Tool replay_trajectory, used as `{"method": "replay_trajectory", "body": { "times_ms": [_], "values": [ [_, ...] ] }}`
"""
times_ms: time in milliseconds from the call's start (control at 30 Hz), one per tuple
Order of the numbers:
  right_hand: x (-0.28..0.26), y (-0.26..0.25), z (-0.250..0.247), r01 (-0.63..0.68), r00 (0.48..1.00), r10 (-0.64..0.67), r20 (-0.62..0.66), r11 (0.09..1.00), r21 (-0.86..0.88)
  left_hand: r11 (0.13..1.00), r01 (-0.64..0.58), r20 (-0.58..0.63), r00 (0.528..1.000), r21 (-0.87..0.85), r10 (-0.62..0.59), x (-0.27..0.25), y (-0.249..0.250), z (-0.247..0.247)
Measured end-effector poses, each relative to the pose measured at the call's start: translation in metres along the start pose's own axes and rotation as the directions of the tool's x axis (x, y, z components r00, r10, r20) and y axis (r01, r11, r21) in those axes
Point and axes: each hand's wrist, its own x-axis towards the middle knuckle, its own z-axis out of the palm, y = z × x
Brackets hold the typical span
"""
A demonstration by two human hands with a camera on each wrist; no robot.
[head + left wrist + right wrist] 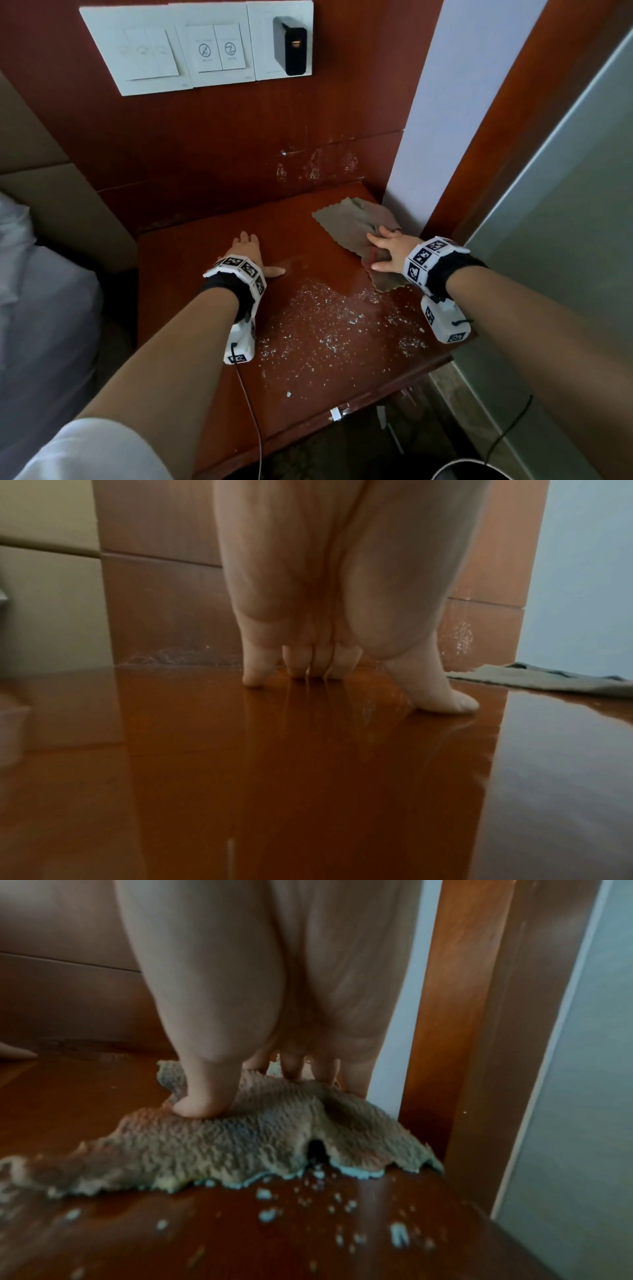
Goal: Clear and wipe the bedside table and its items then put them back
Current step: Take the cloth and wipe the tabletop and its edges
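Observation:
The red-brown bedside table (212,342) (308,777) (103,1096) holds no items, only a scatter of white crumbs (322,329) (308,1199) across its front right. A grey-brown cloth (352,222) (534,680) (222,1145) lies at the table's far right corner. My right hand (387,250) (274,1042) presses flat on the cloth, with the fingers spread and the thumb (198,1096) on its fabric. My left hand (246,250) (325,615) rests flat on the bare wood at the middle left, fingers straight.
A wall panel with white switches (164,54) and a black plugged-in charger (291,46) hangs above. A bed with white linen (41,308) is at the left. A white wall (442,102) and wooden door frame (513,120) close the right. A dark bin rim (479,469) sits on the floor.

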Motion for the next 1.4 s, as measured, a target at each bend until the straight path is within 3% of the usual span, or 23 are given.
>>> {"method": "replay_trajectory", "body": {
  "times_ms": [733,1400],
  "values": [
    [-0.062,0.0,0.04,-0.031,0.999,0.03,0.014,0.999,0.045,0.998,-0.049,-0.017,0.999,0.026,0.049,-0.076,-0.014,0.035],
    [-0.017,0.001,0.01,-0.014,1.0,0.014,0.015,1.0,0.013,0.999,-0.044,0.011,0.999,-0.012,0.044,-0.068,-0.018,0.033]
  ]
}}
